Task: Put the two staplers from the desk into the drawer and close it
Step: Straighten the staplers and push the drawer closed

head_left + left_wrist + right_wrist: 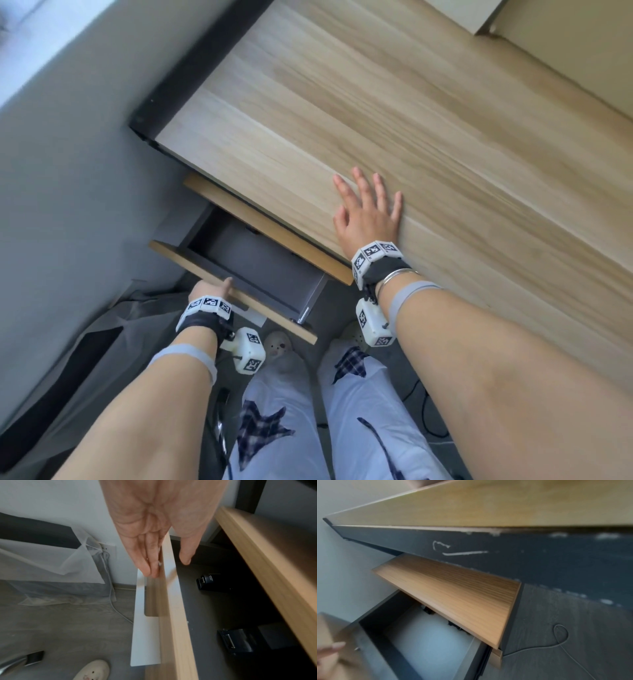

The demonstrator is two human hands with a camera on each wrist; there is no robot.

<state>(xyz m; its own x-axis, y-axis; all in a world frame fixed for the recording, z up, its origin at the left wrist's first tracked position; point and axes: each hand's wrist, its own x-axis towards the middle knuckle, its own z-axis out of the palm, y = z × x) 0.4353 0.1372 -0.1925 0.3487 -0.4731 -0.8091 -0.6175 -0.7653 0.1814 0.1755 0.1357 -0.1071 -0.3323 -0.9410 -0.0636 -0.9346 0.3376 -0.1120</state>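
Two black staplers (212, 582) (235, 641) lie on the grey floor of the drawer (260, 263), which is pulled partly out below the wooden desk (376, 113). My left hand (209, 291) is at the drawer's wooden front (173, 615). Its straight fingers (149, 566) lie against the outer face and the thumb (186, 555) reaches over the top edge. My right hand (368, 212) lies flat on the desk top near its front edge, fingers spread, holding nothing. In the head view the staplers are hidden under the wooden panel (267, 226) above the drawer.
A grey wall runs along the left of the desk. Low on it is a socket (107, 548) with a white cable running over the floor. My legs (308, 428) and slippers (92, 670) stand in front of the drawer. A beige box (548, 24) sits at the desk's far corner.
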